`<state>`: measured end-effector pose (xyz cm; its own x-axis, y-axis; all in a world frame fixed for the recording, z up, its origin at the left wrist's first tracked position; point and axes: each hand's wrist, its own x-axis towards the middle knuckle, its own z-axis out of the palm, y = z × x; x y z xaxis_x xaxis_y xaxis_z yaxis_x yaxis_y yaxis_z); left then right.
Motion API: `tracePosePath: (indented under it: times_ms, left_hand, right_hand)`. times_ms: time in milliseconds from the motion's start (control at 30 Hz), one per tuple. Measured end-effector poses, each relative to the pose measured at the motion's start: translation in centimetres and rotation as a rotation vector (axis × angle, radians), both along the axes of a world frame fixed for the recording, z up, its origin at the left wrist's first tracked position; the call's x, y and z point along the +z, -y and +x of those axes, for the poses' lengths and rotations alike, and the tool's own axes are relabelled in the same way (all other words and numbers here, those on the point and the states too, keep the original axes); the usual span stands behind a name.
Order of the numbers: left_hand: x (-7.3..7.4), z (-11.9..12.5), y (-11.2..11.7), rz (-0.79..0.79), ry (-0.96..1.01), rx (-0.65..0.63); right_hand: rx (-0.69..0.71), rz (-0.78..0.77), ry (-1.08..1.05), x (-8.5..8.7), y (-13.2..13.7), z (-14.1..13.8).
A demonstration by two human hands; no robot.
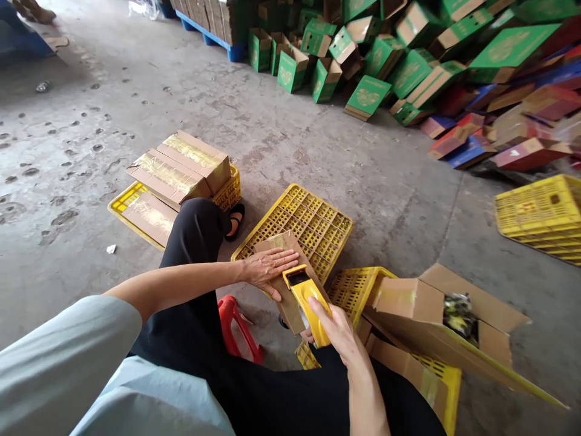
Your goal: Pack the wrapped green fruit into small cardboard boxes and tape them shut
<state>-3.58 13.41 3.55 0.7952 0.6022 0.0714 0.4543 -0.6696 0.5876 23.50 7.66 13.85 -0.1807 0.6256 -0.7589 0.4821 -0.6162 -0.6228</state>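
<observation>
A small brown cardboard box (pixel 287 307) rests tilted over the near edge of a yellow plastic crate (pixel 313 209), whose gridded face is up. My left hand (pixel 267 267) lies flat on the box, fingers stretched out. Wrapped round a yellow tape dispenser (pixel 312 307), my right hand (pixel 338 333) keeps it on the box's right side, its front end close to my left fingertips. The dispenser and my hands cover part of the box, so I cannot tell how far any tape runs.
Taped boxes (pixel 195 151) sit on a yellow crate at left. At right, an open carton (pixel 408 300) holds a dark-green bundle in clear wrap. A red stool (pixel 238 330) shows below me. Green cartons (pixel 367 97) pile up behind; another yellow crate (pixel 540 212) stands far right.
</observation>
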Motion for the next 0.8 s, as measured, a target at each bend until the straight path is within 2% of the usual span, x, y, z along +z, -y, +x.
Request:
tracePosePath:
  times_ms: [133, 267, 433, 567, 800]
  left_hand:
    - [-1.2, 0.1, -0.1, 0.078, -0.040, 0.006]
    - [-1.5, 0.1, 0.1, 0.123, -0.059, 0.013]
    - [-0.8, 0.3, 0.6, 0.141, -0.100, 0.002]
    - [0.1, 0.9, 1.3, 0.144, -0.078, -0.098]
    - [0.5, 1.4, 1.3, 0.107, -0.105, -0.109]
  right_hand:
    - [-0.004, -0.032, -0.009, 0.3, 1.3, 1.3]
    - [-0.014, -0.020, 0.039, 0.4, 1.7, 1.7]
    - [-0.042, 0.016, 0.061, 1.0, 1.4, 0.7]
    - [-0.056, 0.042, 0.067, 1.6, 1.9, 0.2]
    - [-0.025, 0.010, 0.061, 0.8, 1.6, 0.7]
